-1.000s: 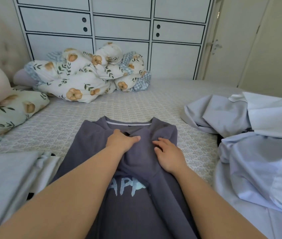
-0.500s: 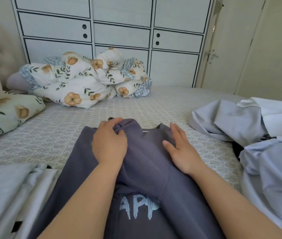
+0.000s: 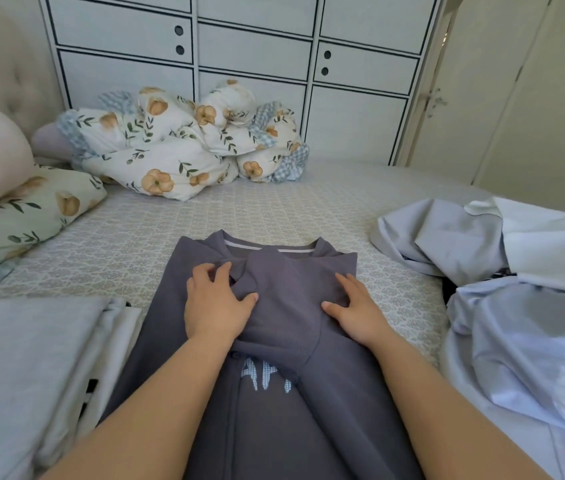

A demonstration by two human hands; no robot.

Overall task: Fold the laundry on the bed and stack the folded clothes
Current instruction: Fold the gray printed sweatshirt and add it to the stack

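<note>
Left hand (image 3: 215,306) dropped from raised sleeve fold since 0.5 s ago; now flat, fingers spread, like right hand (image 3: 353,306). Grey shirt (image 3: 274,427) long axis runs frame bottom to centre, collar beyond both hands' fingertips.

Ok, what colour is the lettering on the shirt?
Pale blue-and-white check lettering on the grey-purple shirt; head view.

Your bed (image 3: 308,209): pale patterned cover. Grey shirt (image 3: 274,410) lies flat at centre, collar away from you. Folded light stack (image 3: 32,368) just left of it. Loose pale-blue clothes (image 3: 502,289) heaped right. Floral duvet (image 3: 177,150) bunched at far edge; floral pillow (image 3: 25,216) far left.
</note>
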